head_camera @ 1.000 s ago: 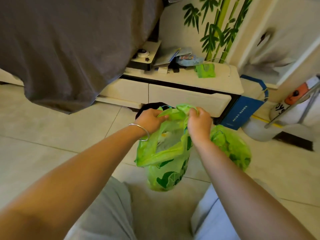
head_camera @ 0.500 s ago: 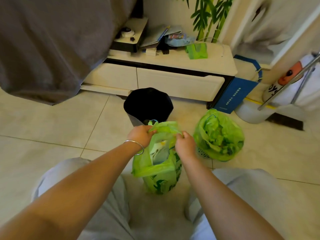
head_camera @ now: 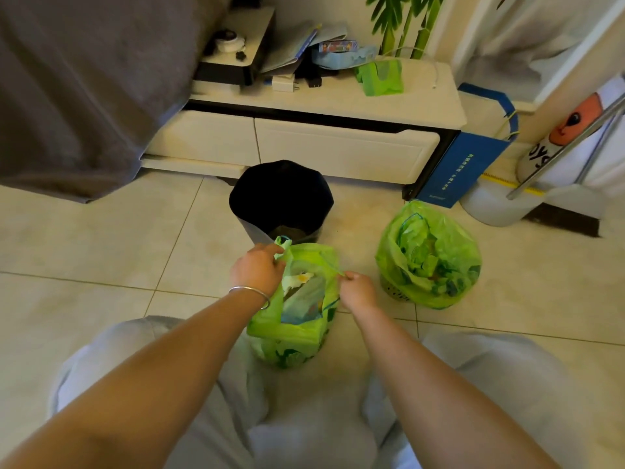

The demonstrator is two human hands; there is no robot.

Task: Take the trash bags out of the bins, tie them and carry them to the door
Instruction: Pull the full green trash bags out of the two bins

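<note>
The left hand curls its fingers around one handle of the green bag, and the right hand pinches the other handle. The bag hangs open just below the fingers, with the black bin right behind them.

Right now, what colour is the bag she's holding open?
Bright green with darker green print, the trash bag shows best in the head view.

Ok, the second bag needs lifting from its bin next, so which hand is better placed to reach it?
Right hand: the second bag sits just to its right. The left hand is across the held bag.
</note>
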